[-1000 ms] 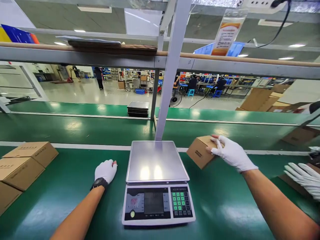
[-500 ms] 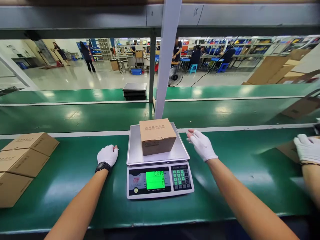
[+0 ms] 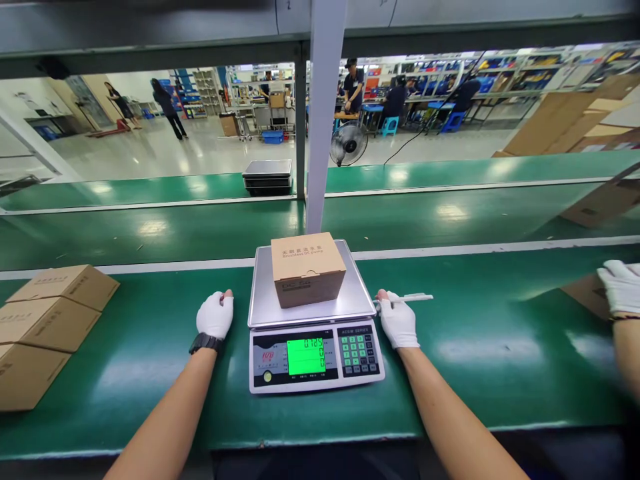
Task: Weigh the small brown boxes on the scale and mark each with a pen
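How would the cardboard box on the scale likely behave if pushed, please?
The cardboard box would probably keep its shape, given its flat sides. It may slide rather than tip, sitting low and wide on the smooth metal pan.

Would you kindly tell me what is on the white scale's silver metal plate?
A closed brown cardboard box printed "Brushless DC pump" rests on the silver metal plate; the box's contents and the metal beneath it are covered.

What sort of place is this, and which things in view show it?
Most likely a factory workshop: a cardboard box sits on a digital scale on a long green worktop, with people and shelving in the room beyond.
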Demonstrator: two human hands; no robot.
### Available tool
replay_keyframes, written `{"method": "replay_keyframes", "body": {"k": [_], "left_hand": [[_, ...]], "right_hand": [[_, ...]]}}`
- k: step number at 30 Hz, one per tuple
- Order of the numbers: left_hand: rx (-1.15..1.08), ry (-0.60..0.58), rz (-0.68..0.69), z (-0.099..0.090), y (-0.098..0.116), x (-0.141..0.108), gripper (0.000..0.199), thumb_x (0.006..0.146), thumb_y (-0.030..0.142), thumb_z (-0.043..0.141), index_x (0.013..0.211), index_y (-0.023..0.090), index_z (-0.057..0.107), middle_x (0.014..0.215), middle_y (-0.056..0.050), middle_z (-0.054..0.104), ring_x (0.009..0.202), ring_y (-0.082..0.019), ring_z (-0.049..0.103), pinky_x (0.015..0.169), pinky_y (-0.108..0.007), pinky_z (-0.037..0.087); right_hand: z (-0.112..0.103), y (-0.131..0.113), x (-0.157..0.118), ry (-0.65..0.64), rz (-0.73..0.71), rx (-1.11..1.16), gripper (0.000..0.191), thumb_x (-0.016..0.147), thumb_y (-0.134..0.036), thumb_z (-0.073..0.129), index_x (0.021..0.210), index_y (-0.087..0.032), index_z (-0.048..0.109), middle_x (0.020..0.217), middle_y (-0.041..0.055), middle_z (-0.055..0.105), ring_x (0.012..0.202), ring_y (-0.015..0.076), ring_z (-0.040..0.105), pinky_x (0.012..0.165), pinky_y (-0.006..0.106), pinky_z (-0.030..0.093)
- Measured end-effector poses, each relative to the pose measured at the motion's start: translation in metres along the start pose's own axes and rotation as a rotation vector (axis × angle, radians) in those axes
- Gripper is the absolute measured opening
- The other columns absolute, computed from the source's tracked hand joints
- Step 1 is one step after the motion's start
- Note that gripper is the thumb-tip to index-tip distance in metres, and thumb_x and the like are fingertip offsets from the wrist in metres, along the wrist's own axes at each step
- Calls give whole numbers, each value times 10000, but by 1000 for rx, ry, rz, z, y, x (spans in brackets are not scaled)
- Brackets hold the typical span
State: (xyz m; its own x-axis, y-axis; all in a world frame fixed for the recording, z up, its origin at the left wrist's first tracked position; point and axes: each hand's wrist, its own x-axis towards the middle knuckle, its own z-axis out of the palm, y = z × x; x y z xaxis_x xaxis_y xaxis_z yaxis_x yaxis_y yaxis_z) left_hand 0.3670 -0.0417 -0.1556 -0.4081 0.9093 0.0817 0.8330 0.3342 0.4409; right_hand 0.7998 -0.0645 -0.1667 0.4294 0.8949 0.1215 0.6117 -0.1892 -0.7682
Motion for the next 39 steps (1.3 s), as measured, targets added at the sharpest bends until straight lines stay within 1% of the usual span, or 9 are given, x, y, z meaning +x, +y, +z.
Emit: {"method": "replay_keyframes", "body": {"k": [6, 10, 13, 17, 19, 22, 24, 29, 39], "left_hand": [[-403, 14, -47, 4, 11, -68, 423, 941, 489, 243, 823, 176, 503, 831, -56, 624, 793, -187, 590, 716, -274, 466], [-575, 89, -5, -24, 27, -85, 466, 925, 564, 304, 976, 168, 544, 999, -63, 626, 921, -204, 591, 840, -303, 473], [-682, 177, 207, -54, 57, -84, 443, 916, 581, 432, 1089, 199, 575, 1069, -52, 605, 986, -218, 568, 895, -328, 444], [-665, 235, 626, -74, 107, -84, 434, 936, 473, 508, 1295, 230, 491, 1120, -66, 573, 1018, -224, 547, 916, -364, 433], [-580, 302, 773, -74, 125, -85, 374, 943, 419, 516, 1260, 222, 515, 1089, -73, 571, 1004, -233, 542, 906, -383, 431], [-465, 410, 844, -70, 135, -87, 295, 944, 357, 520, 1196, 204, 542, 1001, -72, 581, 935, -237, 546, 850, -390, 432], [-440, 442, 858, -68, 134, -86, 290, 943, 334, 522, 1202, 204, 531, 971, -66, 583, 901, -232, 547, 816, -383, 432], [-460, 450, 870, -68, 132, -85, 278, 941, 311, 527, 1199, 207, 523, 981, -64, 582, 902, -228, 549, 801, -380, 434], [-488, 461, 868, -65, 135, -86, 281, 942, 295, 523, 1207, 203, 518, 985, -67, 569, 894, -227, 539, 790, -382, 433]], "right_hand": [[-3, 2, -3, -36, -32, 15, 582, 836, -682, 317, 715, -197, 616, 710, 85, 666, 764, 258, 620, 716, 345, 448], [-17, -15, 17, -88, -16, 230, 545, 820, -682, 452, 738, -165, 603, 623, 50, 612, 556, 179, 552, 559, 285, 436], [-36, -64, 33, -17, -127, 339, 487, 842, -637, 512, 767, -162, 594, 627, 30, 599, 532, 145, 533, 521, 250, 419], [-57, -160, 30, 15, -390, 445, 448, 885, -599, 501, 794, -171, 593, 649, 21, 596, 555, 139, 546, 537, 242, 430], [-61, -200, 23, -103, -542, 414, 414, 891, -564, 519, 774, -175, 597, 662, 16, 597, 591, 145, 557, 570, 245, 436], [-55, -236, 17, -348, -707, 259, 354, 892, -493, 550, 728, -182, 590, 671, 0, 604, 639, 149, 565, 623, 246, 431], [-47, -247, 20, -400, -717, 152, 331, 902, -457, 535, 718, -187, 582, 658, -8, 613, 640, 153, 573, 638, 251, 425], [-28, -256, 30, -305, -702, -2, 347, 925, -395, 471, 665, -192, 579, 679, 14, 657, 661, 174, 605, 676, 265, 426], [-21, -257, 28, -315, -678, -52, 328, 927, -359, 446, 678, -209, 599, 712, 15, 680, 714, 182, 628, 721, 256, 444]]}}
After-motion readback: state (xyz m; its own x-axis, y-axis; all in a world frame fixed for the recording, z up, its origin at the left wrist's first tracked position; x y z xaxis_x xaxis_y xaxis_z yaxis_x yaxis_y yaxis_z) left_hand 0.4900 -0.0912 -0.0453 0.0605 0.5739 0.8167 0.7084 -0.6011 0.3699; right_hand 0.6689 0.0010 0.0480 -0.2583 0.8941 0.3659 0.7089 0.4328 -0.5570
